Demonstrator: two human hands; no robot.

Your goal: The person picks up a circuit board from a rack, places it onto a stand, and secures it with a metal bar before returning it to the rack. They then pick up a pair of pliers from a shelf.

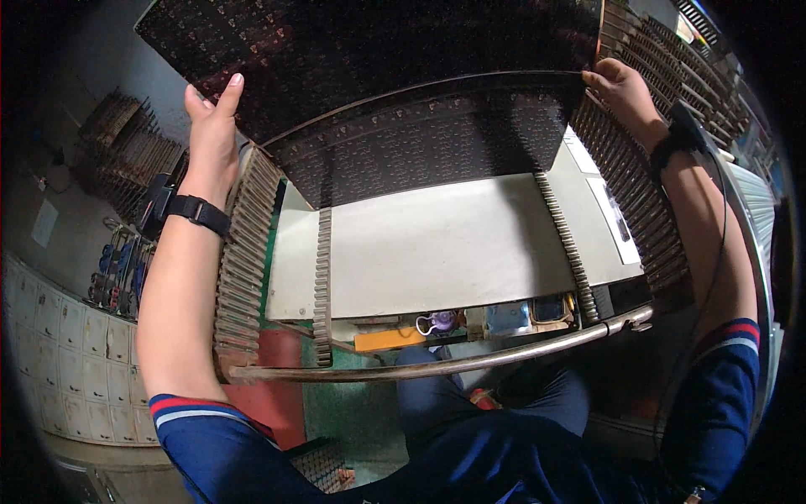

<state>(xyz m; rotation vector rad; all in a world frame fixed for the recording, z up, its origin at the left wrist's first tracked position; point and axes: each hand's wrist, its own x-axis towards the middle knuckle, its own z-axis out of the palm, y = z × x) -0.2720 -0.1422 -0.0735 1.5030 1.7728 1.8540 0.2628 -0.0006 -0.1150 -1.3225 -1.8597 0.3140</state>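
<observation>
A large, dark, glossy panel (378,50), patterned all over with rows of small marks, is tilted at the far side of a slotted rack. Its left edge lies between the thumb and fingers of my left hand (214,126). With fingers closed, my right hand (625,92) pinches the panel's right edge near a lower corner. Below it, a second dark patterned panel (420,147) stands in the rack, partly covered by the first. Rows of slots line the rack's left side (243,252) and right side (634,185).
A metal rod (445,365) crosses the rack's near side. Under it show a white board (428,252), a yellow strip (388,338), a purple object (441,322) and a blue tray (508,317). More slotted racks (126,151) stand left, above pale lockers (71,353).
</observation>
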